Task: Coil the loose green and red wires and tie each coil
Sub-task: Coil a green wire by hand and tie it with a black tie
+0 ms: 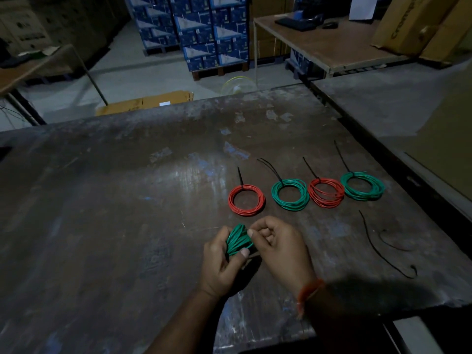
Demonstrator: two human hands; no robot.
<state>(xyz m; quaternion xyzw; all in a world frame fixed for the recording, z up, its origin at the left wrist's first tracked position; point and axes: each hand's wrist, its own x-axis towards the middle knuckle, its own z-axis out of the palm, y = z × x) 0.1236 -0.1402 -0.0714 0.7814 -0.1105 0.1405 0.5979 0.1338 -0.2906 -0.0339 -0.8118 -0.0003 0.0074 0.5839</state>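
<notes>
Two hands holding a bundle of green wire over a worn tabletop

From the head view, the left hand (224, 261) is wrapping its grip around a green wire coil (238, 241), thumb pressing across the strands; the right hand (277, 245) is pinching the same coil at its upper right side with curled fingers, a red thread band (307, 293) sitting on that wrist; both are hovering just above the dark scuffed tabletop (115, 200); beyond them four tied coils are lying in a row, a red coil (246, 200), a green coil (290, 194), a second red coil (326, 192) touching it, and a second green coil (362, 187) at the far right, each carrying a black cable tie with its tail pointing away; a loose black cable tie (383, 254) and a short dark red wire piece (393, 242) are lying to the right.
</notes>
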